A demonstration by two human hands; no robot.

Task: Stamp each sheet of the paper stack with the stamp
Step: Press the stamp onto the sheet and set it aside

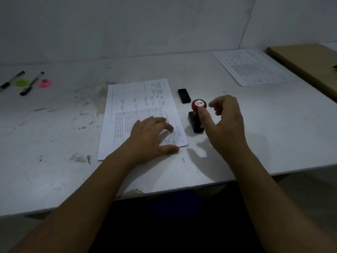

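Left hand (151, 137) flat on the paper stack (140, 114); right hand (226, 121), fingers loosely spread, could tip the stamp (197, 115) at three o'clock.

Readable on the round red knob of the black-bodied stamp (198, 105): "TOP", in red on a white disc, beside a small red arrow. Printed form text in rows and table cells across the top white sheet of the paper stack (140, 114), too small and blurred to read. Same for the separate white printed sheet (253, 66) farther right: unreadable.
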